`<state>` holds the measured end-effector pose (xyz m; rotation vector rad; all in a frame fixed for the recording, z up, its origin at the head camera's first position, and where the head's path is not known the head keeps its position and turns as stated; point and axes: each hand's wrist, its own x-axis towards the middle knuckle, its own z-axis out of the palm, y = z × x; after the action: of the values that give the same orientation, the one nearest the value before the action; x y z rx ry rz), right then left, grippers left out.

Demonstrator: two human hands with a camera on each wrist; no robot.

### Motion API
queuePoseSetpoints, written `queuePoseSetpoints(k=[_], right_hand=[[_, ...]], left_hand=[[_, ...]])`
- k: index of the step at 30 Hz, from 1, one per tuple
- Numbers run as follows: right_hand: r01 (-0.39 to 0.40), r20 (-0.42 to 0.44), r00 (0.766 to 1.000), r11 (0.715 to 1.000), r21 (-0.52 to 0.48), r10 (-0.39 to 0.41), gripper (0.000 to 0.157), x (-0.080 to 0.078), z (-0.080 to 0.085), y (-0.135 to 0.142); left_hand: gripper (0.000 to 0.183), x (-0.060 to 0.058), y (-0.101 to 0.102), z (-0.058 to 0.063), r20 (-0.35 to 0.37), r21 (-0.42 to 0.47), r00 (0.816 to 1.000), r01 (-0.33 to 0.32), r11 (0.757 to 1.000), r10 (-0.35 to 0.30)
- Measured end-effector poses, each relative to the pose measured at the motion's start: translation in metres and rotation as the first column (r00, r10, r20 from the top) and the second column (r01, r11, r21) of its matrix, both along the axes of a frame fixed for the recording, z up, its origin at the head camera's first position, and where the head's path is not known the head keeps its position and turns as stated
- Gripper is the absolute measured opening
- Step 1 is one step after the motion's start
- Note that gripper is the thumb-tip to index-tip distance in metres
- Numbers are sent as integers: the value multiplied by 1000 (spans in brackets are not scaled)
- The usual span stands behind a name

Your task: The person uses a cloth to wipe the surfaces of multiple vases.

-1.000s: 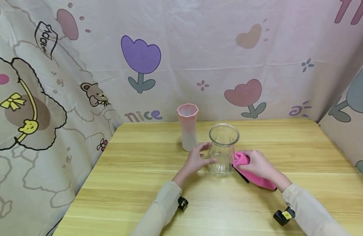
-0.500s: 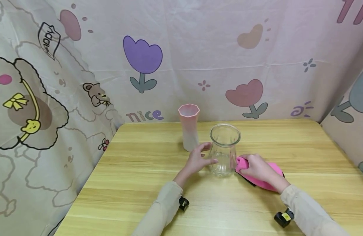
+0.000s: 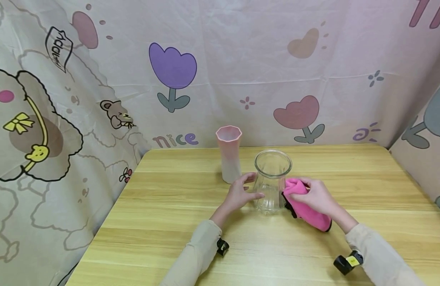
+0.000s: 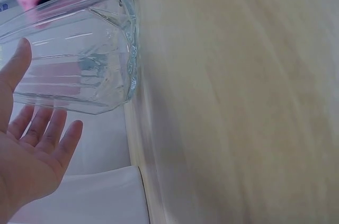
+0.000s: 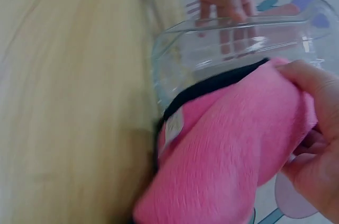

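Note:
A clear glass vase [image 3: 270, 190] with a round rim stands upright on the wooden table. My left hand [image 3: 238, 194] is at its left side, thumb toward the near face and fingers toward the back. In the left wrist view the left hand [image 4: 32, 144] has its fingers fairly straight beside the glass; firm contact is hard to tell. My right hand [image 3: 318, 196] pinches a pink cloth [image 3: 307, 212] with black edging against the vase's right side. From the right wrist, the cloth [image 5: 222, 144] shows a small white tag and hides part of the glass.
A tall pink-to-white vase [image 3: 230, 155] stands behind and left of the glass one, close to my left fingers. Printed curtain [image 3: 213, 71] hangs along the back edge of the table [image 3: 163, 222] and at both sides.
My right hand slid slightly down the side of the glass with the pink cloth, then came back up, and the cloth's hanging part swung inward. The left hand and both vases stayed put.

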<state>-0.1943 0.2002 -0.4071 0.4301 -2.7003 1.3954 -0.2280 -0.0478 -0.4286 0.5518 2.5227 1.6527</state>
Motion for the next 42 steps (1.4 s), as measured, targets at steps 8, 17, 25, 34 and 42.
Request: queuePoseSetpoints(k=[8,17,25,34,42], right_hand=[[56,-71,995,973,-222,-73,52,1,23,-9],[67,-101,988,916,-396,-116,50,10,33,-12],[76,-107,984,882,-466,-142,48,11,39,-4],[139,-89,978,906,-399,-190,51,10,34,8],[172,-88,972,919,-355,-216,53,8,29,13]], left_hand=[[70,0,0,0,-2,6,1000,1,1000,-1],[69,2,-1,3,-4,-2,1000,5,1000,-5],[71,1,-2,4,-6,-27,1000,14,1000,-14],[90,15,14,10,-87,-256,990,-129,958,110],[106,31,47,8,-257,-359,895,-439,823,365]])
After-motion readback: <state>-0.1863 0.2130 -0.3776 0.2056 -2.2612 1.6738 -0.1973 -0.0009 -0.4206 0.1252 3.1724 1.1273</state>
